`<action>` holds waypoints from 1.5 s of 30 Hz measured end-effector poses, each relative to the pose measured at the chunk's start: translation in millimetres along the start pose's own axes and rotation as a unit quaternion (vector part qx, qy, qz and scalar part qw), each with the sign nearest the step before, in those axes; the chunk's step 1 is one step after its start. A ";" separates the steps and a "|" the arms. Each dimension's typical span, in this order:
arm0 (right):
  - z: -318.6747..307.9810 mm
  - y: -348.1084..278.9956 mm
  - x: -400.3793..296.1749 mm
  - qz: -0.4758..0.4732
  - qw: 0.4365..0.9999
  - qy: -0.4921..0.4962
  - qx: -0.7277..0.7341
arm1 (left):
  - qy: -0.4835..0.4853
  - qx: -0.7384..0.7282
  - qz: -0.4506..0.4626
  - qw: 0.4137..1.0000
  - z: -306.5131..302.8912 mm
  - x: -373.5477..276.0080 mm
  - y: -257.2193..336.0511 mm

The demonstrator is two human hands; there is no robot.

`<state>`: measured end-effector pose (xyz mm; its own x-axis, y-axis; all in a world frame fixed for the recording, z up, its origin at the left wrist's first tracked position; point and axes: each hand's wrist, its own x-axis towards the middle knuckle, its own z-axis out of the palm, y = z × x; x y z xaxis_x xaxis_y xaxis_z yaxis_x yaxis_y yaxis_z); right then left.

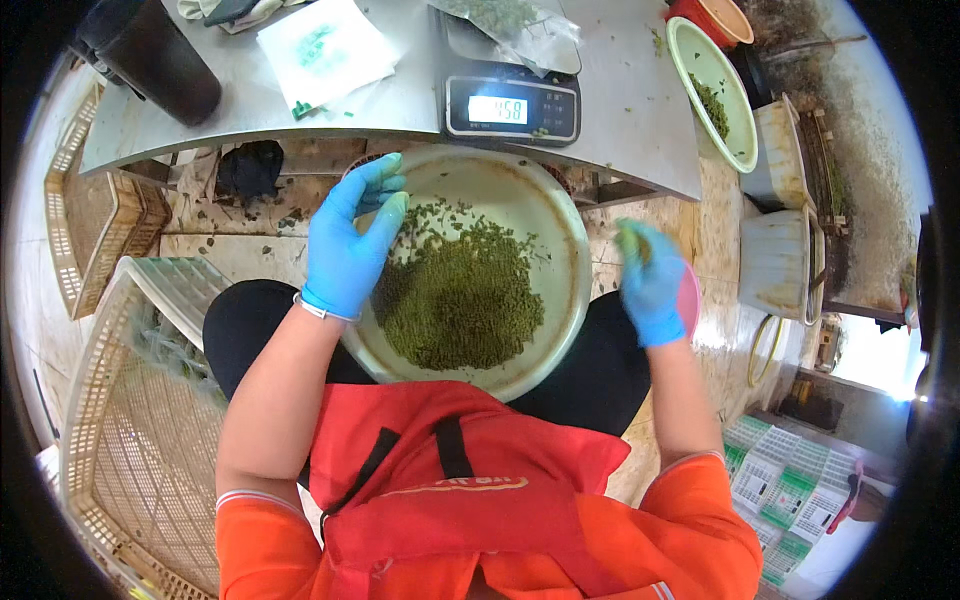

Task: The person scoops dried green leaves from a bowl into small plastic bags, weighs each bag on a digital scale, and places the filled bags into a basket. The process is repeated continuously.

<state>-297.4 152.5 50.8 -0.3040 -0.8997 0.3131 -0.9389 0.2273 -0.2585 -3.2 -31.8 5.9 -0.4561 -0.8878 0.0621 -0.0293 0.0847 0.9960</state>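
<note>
A wide, pale green basin [566, 300] rests at my lap, between my legs. Heaped inside are small green berries [465, 300] that look like green peppercorns. Over the basin's left rim is my left hand [349, 240] in a blue glove, its fingertips stained green. Thumb and curled fingers stand apart there, with nothing seen between them. My right hand [651, 277], gloved too, is off to the right of the basin and blurred; something greenish shows at its fingers, but whether it is held I cannot tell. Behind that hand a pink container [688, 304] is partly hidden.
On the metal table [405, 105] ahead stand a lit digital scale [514, 110] under a clear bag [517, 26] of green produce, printed white bags [326, 52] and a dark tumbler [154, 64]. Plastic crates [142, 450] flank my left. Rightward are another basin [739, 90] and grey tubs [776, 262].
</note>
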 end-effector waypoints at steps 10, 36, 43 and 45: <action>23.3 -14.9 -18.1 -0.037 0.972 -0.234 0.009 | -0.011 0.001 -0.009 1.000 3.1 1.8 -8.0; 28.8 -83.0 16.1 0.292 0.755 -0.425 0.404 | -0.068 0.009 -0.028 0.997 14.5 8.3 -9.8; -33.8 -79.5 132.2 0.264 0.828 -0.178 0.461 | -0.073 0.024 -0.021 0.997 15.0 8.3 -15.3; -25.0 -72.2 155.7 0.252 0.825 -0.155 0.481 | -0.071 0.023 -0.019 0.997 15.1 9.0 -12.9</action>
<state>-280.9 5.3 141.1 -0.4217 -0.8667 -0.2664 -0.0978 0.3356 -0.9369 -20.3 -34.0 -7.4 -0.5746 -0.8183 0.0105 -0.0885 0.0749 0.9933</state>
